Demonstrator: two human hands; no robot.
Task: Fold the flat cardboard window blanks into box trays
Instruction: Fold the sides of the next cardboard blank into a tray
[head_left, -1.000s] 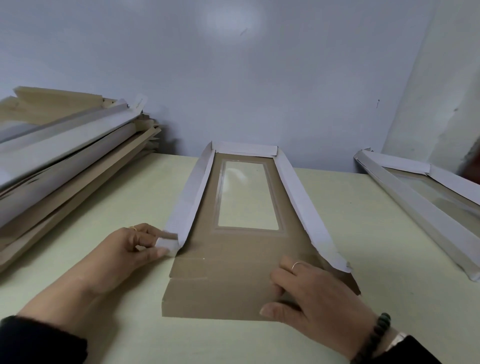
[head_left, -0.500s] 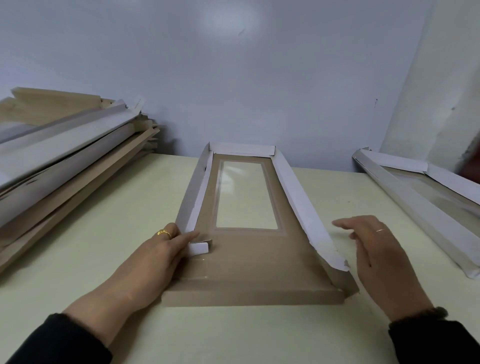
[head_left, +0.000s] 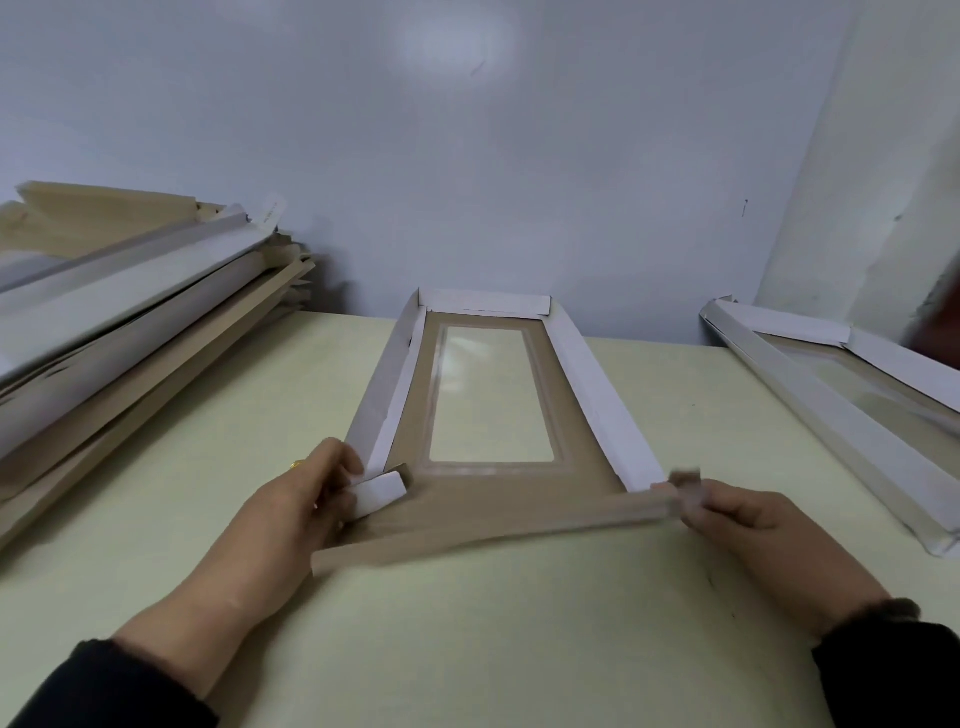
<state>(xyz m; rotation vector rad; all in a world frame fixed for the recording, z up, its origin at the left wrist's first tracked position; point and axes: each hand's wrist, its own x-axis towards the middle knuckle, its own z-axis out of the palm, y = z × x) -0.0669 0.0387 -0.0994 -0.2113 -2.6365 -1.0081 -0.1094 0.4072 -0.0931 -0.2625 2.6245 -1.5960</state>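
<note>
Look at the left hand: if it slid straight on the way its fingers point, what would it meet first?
Most likely the small white corner flap that the left hand already pinches; beyond it, the brown window panel.

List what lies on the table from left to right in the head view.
Stack of flat blanks → left hand → window blank being folded → right hand → folded tray.
</note>
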